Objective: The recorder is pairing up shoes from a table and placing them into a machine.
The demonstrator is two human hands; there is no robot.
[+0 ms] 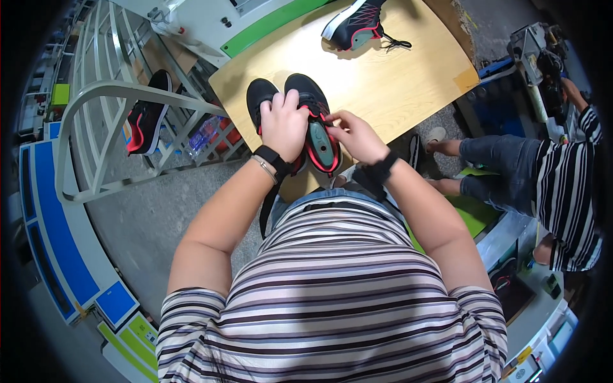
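Note:
Two black sneakers with red-pink trim lie side by side at the near edge of a light wooden table (396,96), toes pointing away from me. The right sneaker (305,86) has a grey-green shoe last (324,153) filling its opening. My left hand (285,126) lies over the gap between the pair, its fingers curled onto the lacing area of the right sneaker and partly hiding the left sneaker (258,96). On the other side, my right hand (357,137) pinches at the collar edge of the right sneaker. Whether a lace is between those fingers is too small to tell.
Another sneaker (359,27) with a last and loose laces sits at the table's far edge. To the left stands a metal rack (108,89) holding a black and red shoe (150,115). A co-worker in a striped shirt (565,191) is at the right beside machinery.

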